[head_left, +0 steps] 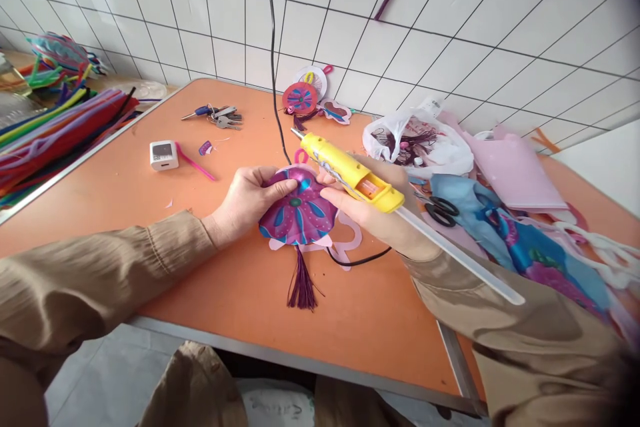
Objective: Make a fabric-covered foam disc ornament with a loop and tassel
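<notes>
A purple fabric ornament (pixel 300 210) with blue petal shapes and a green centre is held up over the table. My left hand (pixel 250 197) pinches its left side, thumb on the front. From its lower edge hangs a dark purple tassel (pixel 302 284); a pink loop (pixel 301 156) stands at its top. My right hand (pixel 367 204) grips a yellow hot glue gun (pixel 355 174), nozzle pointing up and left, while its fingers touch the ornament's right edge. A long clear glue stick (pixel 465 260) sticks out of the gun's back. Pink cut-out pieces (pixel 353 234) show behind the ornament.
Keys (pixel 225 116), a white charger (pixel 164 155) and a pink pipe cleaner (pixel 196 162) lie left. Finished-looking round ornaments (pixel 300 98) rest by the tiled wall. At right are a plastic bag (pixel 450 140), black scissors (pixel 443 210) and blue fabric (pixel 465 207). A black cord (pixel 273 47) hangs down the wall.
</notes>
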### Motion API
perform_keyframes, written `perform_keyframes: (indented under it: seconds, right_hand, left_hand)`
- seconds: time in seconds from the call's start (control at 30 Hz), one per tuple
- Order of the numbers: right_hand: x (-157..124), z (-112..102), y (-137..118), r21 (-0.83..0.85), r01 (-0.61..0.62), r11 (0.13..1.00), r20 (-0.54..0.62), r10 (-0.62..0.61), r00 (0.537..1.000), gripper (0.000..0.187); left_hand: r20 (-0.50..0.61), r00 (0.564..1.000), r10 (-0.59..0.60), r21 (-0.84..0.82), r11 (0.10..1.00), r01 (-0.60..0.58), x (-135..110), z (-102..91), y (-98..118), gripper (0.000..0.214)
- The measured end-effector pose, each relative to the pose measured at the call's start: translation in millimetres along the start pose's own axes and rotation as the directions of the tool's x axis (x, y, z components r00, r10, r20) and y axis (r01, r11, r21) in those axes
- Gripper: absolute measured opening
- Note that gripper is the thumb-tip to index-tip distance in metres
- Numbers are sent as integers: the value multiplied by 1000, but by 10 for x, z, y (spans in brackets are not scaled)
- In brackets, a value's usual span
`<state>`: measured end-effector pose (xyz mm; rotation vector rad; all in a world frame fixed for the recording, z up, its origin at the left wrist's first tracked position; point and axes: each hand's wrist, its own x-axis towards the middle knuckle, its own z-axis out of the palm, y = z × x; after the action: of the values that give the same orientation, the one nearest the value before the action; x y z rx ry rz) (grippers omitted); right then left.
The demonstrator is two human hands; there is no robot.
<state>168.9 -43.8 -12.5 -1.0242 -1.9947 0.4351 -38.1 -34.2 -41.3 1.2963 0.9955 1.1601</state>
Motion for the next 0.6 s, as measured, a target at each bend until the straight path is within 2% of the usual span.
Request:
perform_keyframes:
  seconds: [0.17, 0.3, 0.43, 0.6]
  right_hand:
    - [-2, 22, -38, 79, -55, 995, 68, 50, 996, 12]
    - [-19, 12, -55, 53, -95, 994, 99, 89, 991, 14]
    - [-22, -14, -67, 125, -117, 985, 167, 96, 981, 16]
    - [-2, -45, -145, 190, -225, 956, 206, 186, 961, 3]
  left_hand:
    - [-13, 1000, 11, 11, 1000, -11, 16, -27, -45, 36]
    - [28, 1000, 9, -70, 998, -7, 29, -34, -59, 37]
    - [63, 997, 36, -129, 991, -28, 55, -40, -82, 44]
    - [7, 1000, 25, -15, 1000, -25, 98, -83, -93, 44]
